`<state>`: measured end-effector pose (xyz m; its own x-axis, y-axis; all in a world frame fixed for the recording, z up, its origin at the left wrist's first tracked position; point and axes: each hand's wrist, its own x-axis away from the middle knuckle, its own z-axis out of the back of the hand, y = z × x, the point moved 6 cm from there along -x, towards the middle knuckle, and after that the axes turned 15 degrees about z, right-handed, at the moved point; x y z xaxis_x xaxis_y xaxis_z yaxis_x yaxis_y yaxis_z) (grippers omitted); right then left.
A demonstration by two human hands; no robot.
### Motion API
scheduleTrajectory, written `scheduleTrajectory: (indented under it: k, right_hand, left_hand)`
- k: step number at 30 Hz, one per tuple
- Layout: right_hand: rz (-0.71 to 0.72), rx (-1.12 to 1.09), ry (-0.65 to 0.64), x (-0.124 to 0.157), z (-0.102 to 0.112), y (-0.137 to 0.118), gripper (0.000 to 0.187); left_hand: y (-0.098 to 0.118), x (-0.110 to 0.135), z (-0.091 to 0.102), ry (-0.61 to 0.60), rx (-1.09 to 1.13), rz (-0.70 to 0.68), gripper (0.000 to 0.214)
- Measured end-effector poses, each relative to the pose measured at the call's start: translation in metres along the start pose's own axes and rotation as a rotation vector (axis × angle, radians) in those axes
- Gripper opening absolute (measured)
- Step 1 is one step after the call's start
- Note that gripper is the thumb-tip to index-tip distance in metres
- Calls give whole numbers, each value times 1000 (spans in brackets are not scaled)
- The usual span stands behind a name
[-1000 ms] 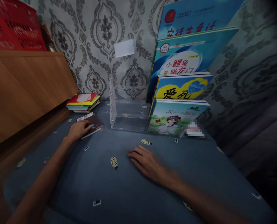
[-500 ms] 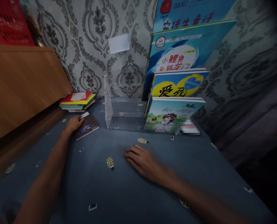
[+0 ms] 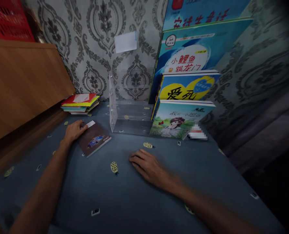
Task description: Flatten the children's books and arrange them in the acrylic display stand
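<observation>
My left hand (image 3: 74, 130) grips the far left edge of a dark brown book (image 3: 92, 135), its thumb on the cover; the other fingers are partly hidden. The book lies tilted to the right on the blue-grey cloth, its cover showing a blue picture and a white label. My right hand (image 3: 148, 165) rests palm down on the cloth, fingers loosely bent and holding nothing. Beyond the hands stands a clear acrylic rack (image 3: 113, 112). Its right side carries several upright books, the front one a green book (image 3: 175, 122) with a drawn figure.
A stack of thin books (image 3: 80, 103) lies at the back left, beside a wooden cabinet (image 3: 27, 81) with a red basket (image 3: 9, 21) on top. A white card (image 3: 125, 42) shows before the patterned wall. A blurred-out item (image 3: 197, 132) sits right of the rack.
My left hand has drawn the brown book toward me and to the right, away from the stack, so more of its cover shows. My right hand has stayed in place.
</observation>
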<state>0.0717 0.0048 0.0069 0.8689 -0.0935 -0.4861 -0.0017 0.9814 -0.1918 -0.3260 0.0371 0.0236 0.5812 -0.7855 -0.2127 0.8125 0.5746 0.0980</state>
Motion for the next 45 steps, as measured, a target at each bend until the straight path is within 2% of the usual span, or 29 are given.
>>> scheduleTrajectory:
  k: [4,12,19,26,33,45]
  right_hand:
    - [9,-17,15,1,-1,1,24]
    - [14,-20,27,3,-5,4,25]
    - [-17,-17,9,2,-1,1,22]
    - [-24,-26,31,2,1,1,23]
    - [-63,-18,108,3,5,4,21]
    - [-197,-70,275,10,17,12,26]
  left_hand:
    - [6,8,5,-29,-24,40,50]
    - [14,14,-1,-39,-28,-55,49]
    - [23,25,1,-62,-72,-43,48]
    - [35,37,3,-107,-110,-92,51]
    - [48,46,4,-150,-131,-163,50]
    - [82,75,14,-224,-127,-353,45]
